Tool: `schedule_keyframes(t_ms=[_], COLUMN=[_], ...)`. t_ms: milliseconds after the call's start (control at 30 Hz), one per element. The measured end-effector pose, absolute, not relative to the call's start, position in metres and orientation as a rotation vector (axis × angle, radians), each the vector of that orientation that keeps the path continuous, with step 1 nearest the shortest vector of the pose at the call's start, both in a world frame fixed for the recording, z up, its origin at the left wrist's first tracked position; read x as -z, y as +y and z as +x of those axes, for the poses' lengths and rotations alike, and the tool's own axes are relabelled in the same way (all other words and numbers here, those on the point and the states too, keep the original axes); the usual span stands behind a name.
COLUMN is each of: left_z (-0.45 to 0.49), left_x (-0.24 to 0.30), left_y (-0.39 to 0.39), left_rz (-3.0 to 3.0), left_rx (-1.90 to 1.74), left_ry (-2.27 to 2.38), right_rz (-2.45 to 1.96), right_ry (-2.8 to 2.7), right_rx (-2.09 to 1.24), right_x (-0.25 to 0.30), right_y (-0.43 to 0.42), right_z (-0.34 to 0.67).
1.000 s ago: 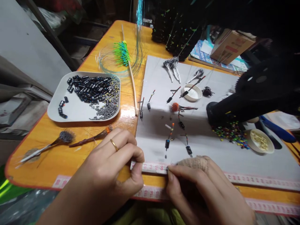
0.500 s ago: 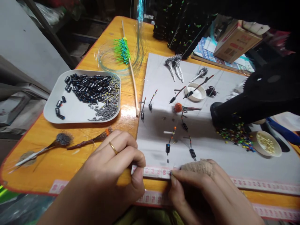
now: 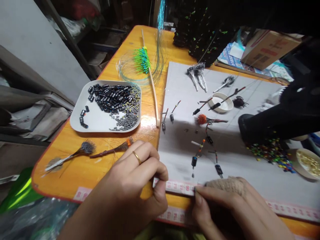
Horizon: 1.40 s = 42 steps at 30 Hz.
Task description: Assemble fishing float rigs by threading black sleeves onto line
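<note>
My left hand [image 3: 136, 181], with a gold ring, is curled at the near table edge, thumb and fingers pinched at the left end of a pink measuring tape [image 3: 178, 187]. My right hand [image 3: 232, 210], one finger wrapped in a beige knit cover, pinches at the tape a little to the right. What lies between the fingertips is too small to make out. Just beyond the hands, small black floats with thin stems [image 3: 194, 160] lie on a grey sheet [image 3: 250, 170].
A white tray [image 3: 100, 120] of black and grey tubes sits at the left. Two brush-like pieces [image 3: 85, 148] lie on the orange table [image 3: 75, 173]. Coloured beads [image 3: 270, 151], two small dishes [image 3: 221, 101], a black stand [image 3: 275, 120], a green-tipped stick [image 3: 145, 63] and cardboard boxes stand farther back.
The view has shifted so everything sits further right in frame. Both hands stay pinched at the tape with hardly any movement.
</note>
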<state>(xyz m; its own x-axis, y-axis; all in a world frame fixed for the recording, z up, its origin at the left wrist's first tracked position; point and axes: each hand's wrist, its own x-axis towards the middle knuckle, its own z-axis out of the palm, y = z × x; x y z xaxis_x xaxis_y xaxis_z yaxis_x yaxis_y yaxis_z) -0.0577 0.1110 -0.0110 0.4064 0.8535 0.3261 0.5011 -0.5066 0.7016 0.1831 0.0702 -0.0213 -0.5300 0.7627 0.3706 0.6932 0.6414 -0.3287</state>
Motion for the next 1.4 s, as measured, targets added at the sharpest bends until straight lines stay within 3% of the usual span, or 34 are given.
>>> schedule_keyframes(t_ms=[333,500,600,800,867,1000,1400], left_z=[-0.061,-0.062,-0.056,-0.034,-0.029,-0.022,0.019], left_x=[0.001,-0.004,-0.002,0.016,0.017,0.003,-0.021], left_y=[0.112,0.093,0.071,0.036,0.035,0.045,0.057], left_rz=[2.232,2.413,2.398,2.141,2.090,1.874,0.948], left_rx=[-0.882,-1.163,-1.278,-1.263,-1.160,-1.066,-0.991], left_ry=[1.111,1.026,0.996,1.079,1.067,1.009,0.584], right_rz=[-1.270,-1.137,-1.124,-0.926,-0.797,-0.642,-0.733], right_ry=[-2.067,-1.903,-1.759,-1.092,-0.920,-0.840,-0.831], right_rx=[-0.083,-0.013,-0.272,-1.454,-1.657,-1.719,-1.680], right_x=[0.017,0.005,0.002,0.006,0.006,0.002,-0.008], right_y=[0.067,0.059,0.044,0.019,0.016,0.018,0.015], right_z=[0.149,0.143,0.145,0.148,0.150,0.153,0.156])
